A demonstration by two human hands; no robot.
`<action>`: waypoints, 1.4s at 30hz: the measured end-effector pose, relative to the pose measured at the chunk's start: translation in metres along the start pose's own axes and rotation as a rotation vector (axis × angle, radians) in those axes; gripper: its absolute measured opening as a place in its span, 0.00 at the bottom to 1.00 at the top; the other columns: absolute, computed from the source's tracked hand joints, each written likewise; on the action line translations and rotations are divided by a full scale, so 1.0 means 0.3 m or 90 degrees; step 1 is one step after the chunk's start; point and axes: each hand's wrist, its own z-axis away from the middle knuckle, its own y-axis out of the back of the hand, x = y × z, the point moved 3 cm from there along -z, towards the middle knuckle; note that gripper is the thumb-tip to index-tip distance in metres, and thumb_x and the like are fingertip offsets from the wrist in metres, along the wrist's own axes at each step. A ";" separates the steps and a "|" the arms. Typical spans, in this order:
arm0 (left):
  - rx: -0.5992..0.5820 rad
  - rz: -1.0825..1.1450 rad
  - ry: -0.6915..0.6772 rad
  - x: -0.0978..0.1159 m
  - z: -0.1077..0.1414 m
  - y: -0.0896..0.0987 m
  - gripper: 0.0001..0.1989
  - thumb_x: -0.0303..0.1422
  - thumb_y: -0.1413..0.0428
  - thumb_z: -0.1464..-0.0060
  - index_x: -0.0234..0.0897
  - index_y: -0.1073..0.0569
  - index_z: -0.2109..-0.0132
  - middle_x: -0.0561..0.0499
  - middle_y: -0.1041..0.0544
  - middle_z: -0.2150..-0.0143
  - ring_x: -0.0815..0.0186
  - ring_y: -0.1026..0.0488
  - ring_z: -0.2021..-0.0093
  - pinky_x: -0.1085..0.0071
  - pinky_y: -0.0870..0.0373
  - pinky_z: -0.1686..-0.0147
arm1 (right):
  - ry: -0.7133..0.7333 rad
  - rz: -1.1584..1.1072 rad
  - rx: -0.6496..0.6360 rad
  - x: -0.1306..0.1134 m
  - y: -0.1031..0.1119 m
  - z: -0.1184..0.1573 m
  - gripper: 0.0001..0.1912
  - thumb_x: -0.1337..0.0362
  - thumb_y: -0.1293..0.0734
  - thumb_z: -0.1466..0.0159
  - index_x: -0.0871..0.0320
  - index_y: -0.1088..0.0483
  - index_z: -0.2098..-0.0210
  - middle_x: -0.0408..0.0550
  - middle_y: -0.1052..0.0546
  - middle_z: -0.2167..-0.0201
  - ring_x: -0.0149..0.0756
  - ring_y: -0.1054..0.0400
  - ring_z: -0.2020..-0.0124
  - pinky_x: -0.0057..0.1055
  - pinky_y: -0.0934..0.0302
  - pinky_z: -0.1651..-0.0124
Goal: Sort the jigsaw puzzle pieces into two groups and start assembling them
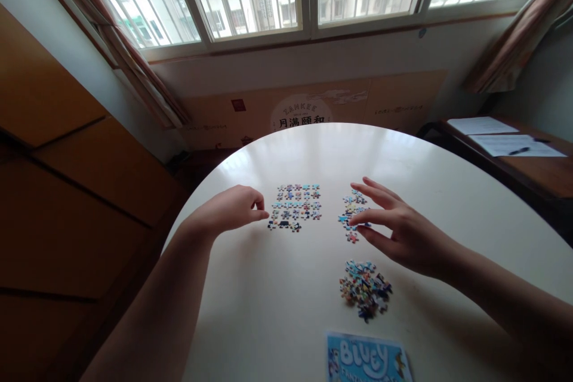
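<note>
My left hand (237, 209) is at the left side of rows of small jigsaw pieces (298, 204) on the white table. Its fingers are curled in, with the index fingertip close to the thumb. Anything between them is too small or hidden to make out. My right hand (396, 224) hovers, fingers spread, over a looser group of jigsaw pieces (353, 237), partly covering it. No piece shows in its grasp. Nearer to me lies a heaped pile of mixed-colour jigsaw pieces (364, 289).
A blue box or sheet lettered "Bluey" (367, 361) lies at the near edge of view. The round white table (250, 310) curves off on both sides. At the right, a brown desk (555, 146) bears papers (514, 144) and a pen. Windows and a printed cardboard panel (403, 95) stand beyond.
</note>
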 end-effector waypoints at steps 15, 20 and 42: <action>-0.166 0.038 0.111 -0.008 -0.014 -0.041 0.25 0.58 0.43 0.53 0.38 0.28 0.74 0.45 0.19 0.70 0.59 0.27 0.71 0.64 0.39 0.69 | 0.008 0.008 -0.007 0.005 -0.007 0.003 0.09 0.65 0.33 0.32 0.48 0.21 0.58 0.46 0.39 0.29 0.54 0.53 0.26 0.63 0.40 0.36; -0.183 0.040 0.104 -0.007 -0.009 -0.041 0.26 0.59 0.44 0.52 0.38 0.29 0.75 0.45 0.20 0.69 0.59 0.28 0.70 0.65 0.39 0.69 | 0.007 0.009 -0.006 0.004 -0.006 0.005 0.08 0.65 0.34 0.32 0.48 0.21 0.59 0.48 0.38 0.30 0.54 0.53 0.26 0.63 0.40 0.36; -0.175 0.034 0.109 -0.006 -0.014 -0.040 0.26 0.60 0.43 0.54 0.39 0.28 0.74 0.44 0.20 0.69 0.58 0.28 0.70 0.65 0.38 0.68 | 0.006 -0.001 -0.009 0.004 -0.005 0.005 0.08 0.65 0.33 0.33 0.48 0.21 0.58 0.46 0.38 0.30 0.55 0.53 0.26 0.63 0.39 0.36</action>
